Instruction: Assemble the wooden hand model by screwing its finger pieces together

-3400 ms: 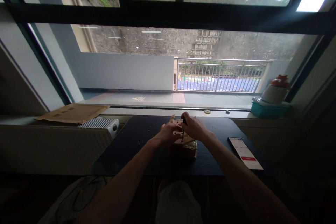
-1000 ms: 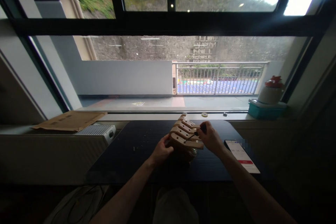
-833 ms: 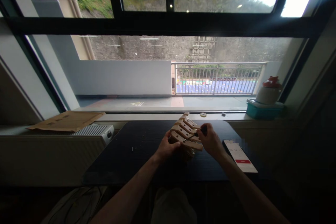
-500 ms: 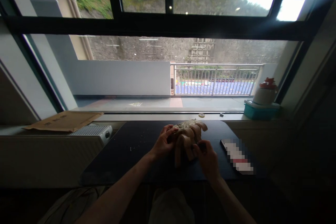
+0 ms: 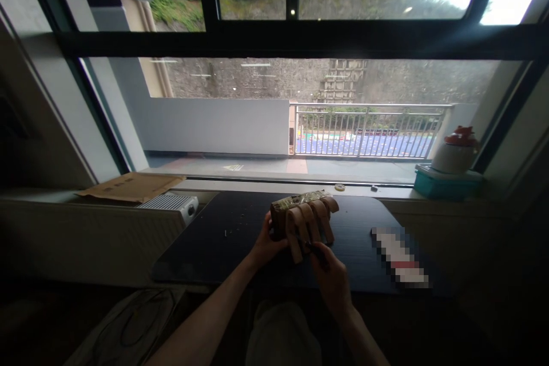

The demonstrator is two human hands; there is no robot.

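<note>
A brown block-shaped object (image 5: 278, 218) with shiny clear tape along its top is tilted above the dark table. Several tan strips (image 5: 307, 218) curl over its near side and hang down like bent fingers. My left hand (image 5: 266, 246) grips the block's left end, thumb in front and fingers behind. My right hand (image 5: 332, 274) is closed around a slim dark tool (image 5: 318, 251), whose kind I cannot make out. Its tip is near the lower part of the strips; whether it touches them is unclear in the shadow.
The dark table (image 5: 193, 263) carries small crumbs and a blurred-out phone-like item (image 5: 401, 257) at right. A teal box (image 5: 448, 182) with a white, red-topped bottle (image 5: 454, 151) stands on the sill. Brown paper envelope (image 5: 132, 186) and radiator (image 5: 171, 203) are at left.
The view has shifted, moving the surroundings rightward. The block has turned so its taped top and left end show more. My right hand has come lower and left, with the dark tool now visible.
</note>
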